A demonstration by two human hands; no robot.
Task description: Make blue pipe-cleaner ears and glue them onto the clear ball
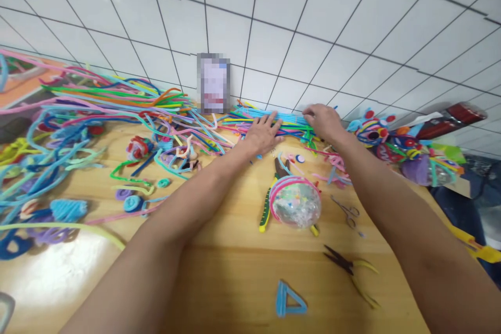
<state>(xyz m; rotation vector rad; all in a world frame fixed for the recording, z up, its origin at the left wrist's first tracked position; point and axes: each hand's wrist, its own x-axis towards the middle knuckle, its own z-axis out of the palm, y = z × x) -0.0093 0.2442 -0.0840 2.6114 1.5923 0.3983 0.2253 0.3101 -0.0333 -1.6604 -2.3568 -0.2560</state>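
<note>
Both arms reach to the back of the wooden table, where a bundle of pipe cleaners [242,124] lies along the wall. My left hand [263,134] rests flat on the bundle with its fingers spread. At the bundle's right end, my right hand [324,122] has its fingers curled together at the tips of light blue pipe cleaners [287,116]; its fingertips are partly hidden. Closer to me stands a clear round container with a pink rim [296,202], over large green-and-yellow-handled pliers [265,211]. A bent light blue pipe cleaner triangle [289,300] lies near the front.
Small scissors [348,212] and yellow-handled pliers [351,269] lie on the right. A blurred-out phone [214,83] leans on the tiled wall [274,21]. Tangled pipe cleaners [50,151] cover the left side. Colourful pipe cleaner figures [373,128] sit at the back right.
</note>
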